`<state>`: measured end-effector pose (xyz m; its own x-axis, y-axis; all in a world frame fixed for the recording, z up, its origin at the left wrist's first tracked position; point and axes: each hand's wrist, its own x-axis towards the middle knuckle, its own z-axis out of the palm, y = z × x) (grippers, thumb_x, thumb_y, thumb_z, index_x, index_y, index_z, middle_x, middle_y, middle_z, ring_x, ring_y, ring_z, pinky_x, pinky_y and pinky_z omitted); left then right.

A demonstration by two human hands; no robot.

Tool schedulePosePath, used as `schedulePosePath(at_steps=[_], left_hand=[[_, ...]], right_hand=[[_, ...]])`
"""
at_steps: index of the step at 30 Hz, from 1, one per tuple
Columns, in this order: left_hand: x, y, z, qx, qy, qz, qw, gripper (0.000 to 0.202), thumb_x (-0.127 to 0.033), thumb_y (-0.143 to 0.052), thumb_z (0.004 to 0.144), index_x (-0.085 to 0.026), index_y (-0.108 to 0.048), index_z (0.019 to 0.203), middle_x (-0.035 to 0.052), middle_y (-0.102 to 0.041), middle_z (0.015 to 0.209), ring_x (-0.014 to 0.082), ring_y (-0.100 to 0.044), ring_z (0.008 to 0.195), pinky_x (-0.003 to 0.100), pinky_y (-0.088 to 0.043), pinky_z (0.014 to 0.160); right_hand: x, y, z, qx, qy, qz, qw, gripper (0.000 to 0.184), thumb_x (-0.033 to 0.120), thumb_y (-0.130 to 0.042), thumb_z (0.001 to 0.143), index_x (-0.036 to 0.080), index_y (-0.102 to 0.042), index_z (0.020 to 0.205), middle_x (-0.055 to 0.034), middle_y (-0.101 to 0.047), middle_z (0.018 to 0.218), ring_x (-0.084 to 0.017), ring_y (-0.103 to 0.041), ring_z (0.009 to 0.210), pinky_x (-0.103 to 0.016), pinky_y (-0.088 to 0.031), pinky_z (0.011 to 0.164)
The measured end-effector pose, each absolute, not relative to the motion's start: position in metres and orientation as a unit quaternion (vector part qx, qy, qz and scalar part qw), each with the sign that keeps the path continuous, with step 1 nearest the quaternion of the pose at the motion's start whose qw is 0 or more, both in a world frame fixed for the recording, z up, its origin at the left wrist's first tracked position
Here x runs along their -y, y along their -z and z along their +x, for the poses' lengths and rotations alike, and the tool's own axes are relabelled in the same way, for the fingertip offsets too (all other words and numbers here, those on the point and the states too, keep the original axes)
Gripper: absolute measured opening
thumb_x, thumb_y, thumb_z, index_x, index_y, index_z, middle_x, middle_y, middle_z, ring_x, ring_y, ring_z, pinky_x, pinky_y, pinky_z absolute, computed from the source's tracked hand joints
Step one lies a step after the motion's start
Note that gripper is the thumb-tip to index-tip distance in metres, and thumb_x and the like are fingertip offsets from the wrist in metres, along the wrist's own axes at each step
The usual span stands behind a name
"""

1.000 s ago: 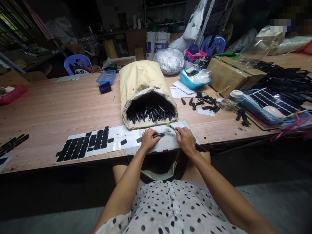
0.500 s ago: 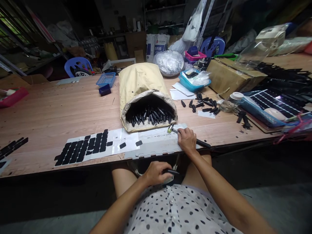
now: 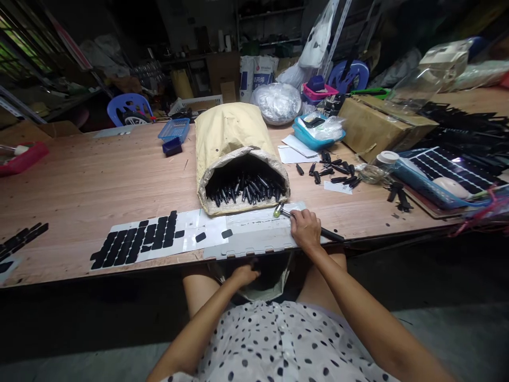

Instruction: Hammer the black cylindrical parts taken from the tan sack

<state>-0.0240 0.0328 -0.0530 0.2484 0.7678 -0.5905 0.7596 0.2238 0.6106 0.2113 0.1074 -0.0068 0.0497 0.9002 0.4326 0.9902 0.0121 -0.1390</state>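
My right hand [image 3: 306, 228] is closed around the handle of a small hammer [image 3: 331, 235] lying across the table's front edge. The hammer's yellowish-tipped head [image 3: 278, 210] points to the left, close to the sack mouth. Below the table edge, my left hand [image 3: 243, 276] is at the opening of a pale bag [image 3: 278, 286] between the knees. Its fingers are blurred and partly hidden, so I cannot make out what they hold. In front of me lies a tan sack [image 3: 234, 124], its mouth facing me, with many slim black pointed pieces [image 3: 250, 190] inside.
A grey board [image 3: 258, 239] lines the table's front edge. To its left is a sheet with black stickers [image 3: 137, 241]. Loose black parts [image 3: 338, 170] lie on the right, near a cardboard box [image 3: 382, 127] and a blue tray [image 3: 429, 183]. Blue baskets [image 3: 174, 130] stand behind.
My left hand has moved slightly left and away from me, into the bag opening. The black pointed piece it held is no longer visible. My right hand stays on the hammer.
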Motion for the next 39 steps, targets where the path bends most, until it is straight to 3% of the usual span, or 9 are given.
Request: schedulePosePath(at_steps=[4,6,9,12,14,18,23,30,39], left_hand=[[-0.047,-0.009,-0.049,-0.36,0.108,0.671,0.639,0.041,-0.047,-0.081,0.069,-0.023,-0.075,0.102,0.0016,-0.075,0.086,0.0203,-0.069,0.083,0.03,-0.052,0.08],[-0.075,-0.043,-0.061,-0.377,0.02,0.656,0.654,0.043,-0.055,-0.072,0.078,-0.021,-0.073,0.104,0.003,-0.074,0.087,0.0184,-0.067,0.078,0.029,-0.053,0.074],[-0.131,-0.076,-0.071,-0.599,-0.178,0.649,0.435,0.035,-0.049,-0.058,0.091,-0.019,-0.07,0.104,0.0066,-0.074,0.096,0.0203,-0.068,0.084,0.03,-0.053,0.074],[-0.177,-0.083,-0.07,-0.773,-0.191,0.581,0.166,0.021,-0.03,-0.057,0.093,-0.015,-0.067,0.104,0.016,-0.071,0.107,0.0286,-0.067,0.103,0.036,-0.053,0.085],[-0.193,-0.08,-0.068,-0.815,-0.163,0.547,0.1,0.021,-0.023,-0.058,0.091,-0.013,-0.066,0.107,0.0212,-0.069,0.114,0.0328,-0.067,0.109,0.04,-0.052,0.089],[-0.201,-0.071,-0.068,-0.836,-0.136,0.52,0.112,0.019,-0.02,-0.062,0.087,-0.013,-0.065,0.105,0.0224,-0.07,0.112,0.0343,-0.068,0.108,0.042,-0.053,0.087],[-0.187,-0.068,-0.081,-0.823,-0.178,0.529,0.109,0.019,-0.018,-0.067,0.083,-0.017,-0.067,0.103,0.0142,-0.072,0.105,0.0291,-0.068,0.104,0.038,-0.053,0.087],[-0.13,-0.045,-0.039,-0.64,-0.31,0.67,0.213,0.018,-0.021,-0.066,0.083,-0.02,-0.073,0.1,0.0038,-0.071,0.095,0.0175,-0.065,0.083,0.03,-0.053,0.074],[-0.115,-0.027,-0.015,-0.591,-0.252,0.724,0.251,0.017,-0.022,-0.07,0.08,-0.026,-0.076,0.096,0.003,-0.068,0.097,0.0239,-0.059,0.101,0.038,-0.046,0.093]], right_hand=[[-0.108,0.01,0.211,0.677,0.107,-0.698,0.207,0.02,0.022,-0.052,0.092,0.021,-0.069,0.103,-0.0079,-0.058,0.09,-0.023,-0.042,0.087,-0.032,-0.024,0.072],[-0.108,0.01,0.211,0.676,0.104,-0.698,0.21,0.02,0.022,-0.052,0.091,0.021,-0.069,0.103,-0.008,-0.057,0.09,-0.023,-0.042,0.088,-0.032,-0.024,0.072],[-0.108,0.01,0.211,0.677,0.095,-0.697,0.215,0.02,0.022,-0.052,0.091,0.021,-0.069,0.103,-0.0082,-0.057,0.09,-0.023,-0.042,0.088,-0.033,-0.023,0.072],[-0.109,0.009,0.212,0.679,0.085,-0.695,0.218,0.021,0.023,-0.051,0.092,0.021,-0.069,0.104,-0.0085,-0.058,0.091,-0.024,-0.042,0.088,-0.033,-0.024,0.072],[-0.11,0.008,0.212,0.681,0.079,-0.694,0.219,0.022,0.022,-0.05,0.092,0.022,-0.069,0.104,-0.0087,-0.058,0.091,-0.024,-0.042,0.088,-0.033,-0.024,0.072],[-0.11,0.007,0.212,0.683,0.075,-0.693,0.219,0.022,0.023,-0.05,0.092,0.022,-0.069,0.103,-0.0087,-0.058,0.091,-0.024,-0.042,0.088,-0.033,-0.025,0.072],[-0.109,0.005,0.211,0.681,0.076,-0.695,0.216,0.023,0.023,-0.049,0.092,0.022,-0.069,0.105,-0.0085,-0.057,0.092,-0.024,-0.042,0.088,-0.033,-0.025,0.072],[-0.109,0.005,0.211,0.681,0.076,-0.697,0.211,0.023,0.024,-0.05,0.093,0.022,-0.069,0.106,-0.0084,-0.058,0.093,-0.023,-0.042,0.089,-0.033,-0.025,0.073],[-0.112,0.0,0.214,0.679,0.042,-0.698,0.225,0.025,0.023,-0.05,0.092,0.024,-0.071,0.105,-0.0082,-0.061,0.093,-0.023,-0.046,0.089,-0.032,-0.03,0.074]])
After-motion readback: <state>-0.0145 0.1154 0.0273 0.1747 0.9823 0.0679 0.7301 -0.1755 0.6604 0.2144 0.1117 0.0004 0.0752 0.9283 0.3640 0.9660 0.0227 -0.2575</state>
